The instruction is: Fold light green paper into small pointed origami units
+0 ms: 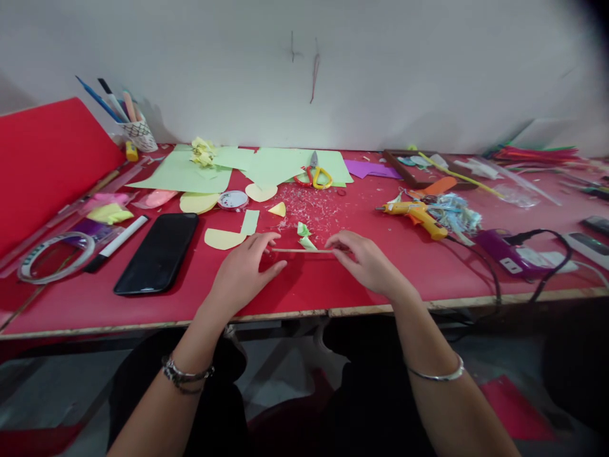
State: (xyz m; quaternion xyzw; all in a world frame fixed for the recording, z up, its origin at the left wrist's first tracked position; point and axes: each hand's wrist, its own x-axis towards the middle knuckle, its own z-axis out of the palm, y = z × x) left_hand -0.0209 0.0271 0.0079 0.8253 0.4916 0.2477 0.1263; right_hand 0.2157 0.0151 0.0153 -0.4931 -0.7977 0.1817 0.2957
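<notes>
Thin pale stick (302,251), one: level over the red worktop (295,295), near centre. Right hand (364,257) pinches its right end; left hand (247,260), thumb and forefinger apart, at its left end, grip uncertain. Ring-shaped roll (31,259), left: green markings, illegible.

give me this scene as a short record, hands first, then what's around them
left hand: at the left end of a thin stick, thumb and forefinger apart, grip unclear
right hand: fingertips at the stick's right end, grip unclear
just behind stick: curled green paper pieces, contact unclear
left side: black phone, capped marker
right side: yellow glue gun
back: tool with red and yellow handles on pale green paper
surface: red tabletop
</notes>
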